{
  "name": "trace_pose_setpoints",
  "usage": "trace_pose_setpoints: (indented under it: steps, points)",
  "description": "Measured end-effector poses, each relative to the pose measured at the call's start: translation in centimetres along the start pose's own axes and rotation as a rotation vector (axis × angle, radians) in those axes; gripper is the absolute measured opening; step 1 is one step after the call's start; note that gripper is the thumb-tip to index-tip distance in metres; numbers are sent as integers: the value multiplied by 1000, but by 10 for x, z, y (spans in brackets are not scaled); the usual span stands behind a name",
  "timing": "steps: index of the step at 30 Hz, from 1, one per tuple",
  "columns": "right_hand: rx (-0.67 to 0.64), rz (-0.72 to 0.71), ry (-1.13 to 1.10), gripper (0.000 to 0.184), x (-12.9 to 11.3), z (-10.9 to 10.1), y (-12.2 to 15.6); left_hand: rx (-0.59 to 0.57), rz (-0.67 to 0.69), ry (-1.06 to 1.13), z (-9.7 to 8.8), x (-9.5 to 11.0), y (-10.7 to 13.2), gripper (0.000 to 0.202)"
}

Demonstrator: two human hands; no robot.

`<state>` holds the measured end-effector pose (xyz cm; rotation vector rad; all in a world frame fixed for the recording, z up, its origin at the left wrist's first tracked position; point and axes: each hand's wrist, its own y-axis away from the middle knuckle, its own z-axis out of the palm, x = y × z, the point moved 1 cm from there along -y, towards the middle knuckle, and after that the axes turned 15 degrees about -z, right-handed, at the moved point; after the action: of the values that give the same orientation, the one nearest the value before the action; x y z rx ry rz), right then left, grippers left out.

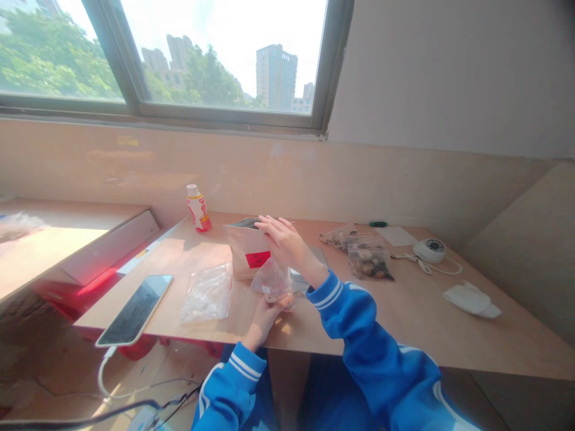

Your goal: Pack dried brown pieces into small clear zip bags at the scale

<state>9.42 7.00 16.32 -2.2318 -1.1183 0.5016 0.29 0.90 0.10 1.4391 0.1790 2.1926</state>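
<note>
A pale paper pouch [240, 242] with a red label stands upright with its mouth open. Across the right side of its rim reaches my right hand [290, 242], fingers stretched out; its palm side is hidden. In front of the pouch, my left hand [265, 317] has its fingers closed on a small clear plastic bag [272, 278] near the table's front edge. Its contents are too blurred to make out. To the left lies a flat clear plastic bag [207, 293].
A phone [137, 311] on a charging cable overhangs the front left edge. A drink bottle [198, 209] stands at the back. To the right are filled zip bags [369, 256], a green-handled tool [378, 224], a white dome camera [429, 250] and a crumpled white tissue [471, 299].
</note>
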Motion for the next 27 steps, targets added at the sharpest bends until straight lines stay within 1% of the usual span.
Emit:
trace_pose_setpoints:
  steps: [3, 6, 8, 10, 13, 16, 19, 22, 24, 25, 27]
  points:
    - [106, 10, -49, 39, -6, -8, 12, 43, -49, 25, 2, 1, 5, 50]
    - [222, 49, -148, 39, -11, -18, 29, 19, -79, 30, 2, 1, 6, 53]
    - [235, 82, -191, 40, -11, -22, 39, -3, -63, 29, 1, 0, 5, 56]
    - [194, 95, -188, 42, -9, -22, 45, -25, -62, 16, -1, -1, 4, 56]
    - [142, 71, -129, 47, -5, -17, 40, -51, -75, -25, -1, -1, 3, 51]
    - [142, 33, -80, 49, -2, -9, 25, -19, 2, -42, 0, 0, 3, 53]
    - [108, 44, -27, 44, 1, -1, 10, 13, 55, -62, 0, 3, 4, 54]
    - [52, 84, 38, 38, 2, 2, 1, 18, 49, -73, 1, 4, 5, 53]
    - [75, 82, 40, 39, 0, 2, 1, 26, 47, -51, 1, 4, 5, 54]
    - [117, 77, 26, 41, -1, 1, 4, 36, 40, -36, 1, 4, 5, 53]
    - [242, 88, -31, 43, -5, 0, 14, 49, 14, 1, 0, 2, 4, 51]
